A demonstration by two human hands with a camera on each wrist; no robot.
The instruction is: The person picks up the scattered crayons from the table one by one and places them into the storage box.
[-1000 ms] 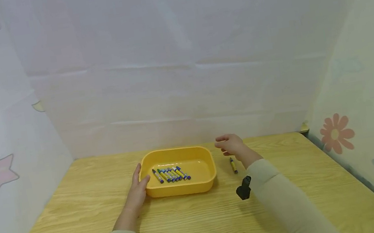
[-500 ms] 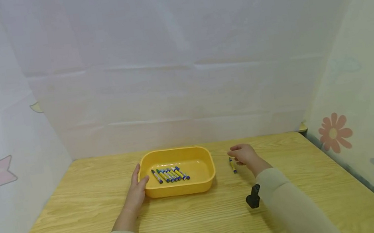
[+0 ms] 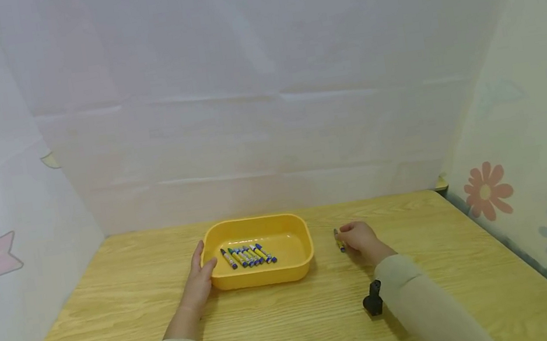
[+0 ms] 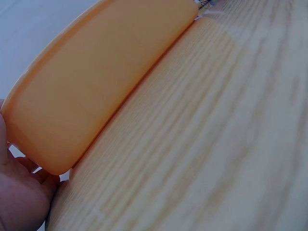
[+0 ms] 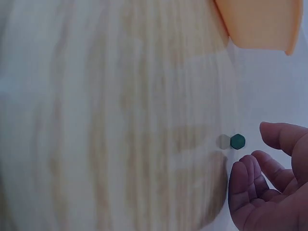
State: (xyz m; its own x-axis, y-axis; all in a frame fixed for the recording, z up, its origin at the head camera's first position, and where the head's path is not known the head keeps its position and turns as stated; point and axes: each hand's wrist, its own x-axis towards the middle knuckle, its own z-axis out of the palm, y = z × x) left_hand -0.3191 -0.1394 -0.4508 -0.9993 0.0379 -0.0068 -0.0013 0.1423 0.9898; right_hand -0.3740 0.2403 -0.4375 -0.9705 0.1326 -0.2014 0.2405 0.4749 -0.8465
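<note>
A yellow plastic tray [image 3: 263,278] stands on the table, with several crayons [image 3: 249,256] lying side by side in its left half. My left hand [image 3: 197,282] holds the tray's left end, thumb over the rim and fingers along the outside wall, as the left wrist view of the tray [image 4: 91,82] also shows. Right of the tray, a single crayon [image 3: 341,248] lies on the table. My right hand [image 3: 360,238] is beside it. In the right wrist view, the crayon's dark end [image 5: 237,141] shows just ahead of the parted thumb and fingers, apart from them.
The wooden table [image 3: 297,326] reaches back to a pale cloth wall [image 3: 268,136]. Printed side panels stand left and right, the right one with flowers [image 3: 489,191]. Black wrist cameras [image 3: 372,299] sit on both sleeves.
My right hand has come down and toward me, from above and behind the lone crayon to right beside it. My left hand and the tray have stayed in place.
</note>
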